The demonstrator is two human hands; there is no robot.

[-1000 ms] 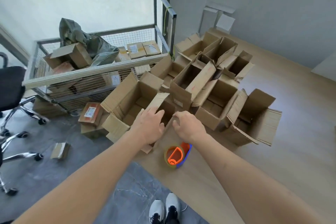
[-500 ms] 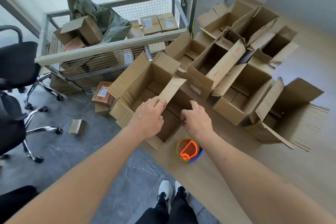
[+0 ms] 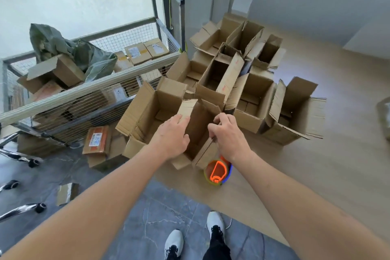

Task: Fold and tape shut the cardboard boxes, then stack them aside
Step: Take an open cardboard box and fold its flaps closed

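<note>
Right edge cuts off a blurred, perhaps wrapped bundle (image 3: 384,117).

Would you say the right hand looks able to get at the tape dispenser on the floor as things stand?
Probably yes. The tape dispenser lies in the open just below the right hand, with nothing over it, but that hand now grips a flap of the nearest box and must let go first.
</note>
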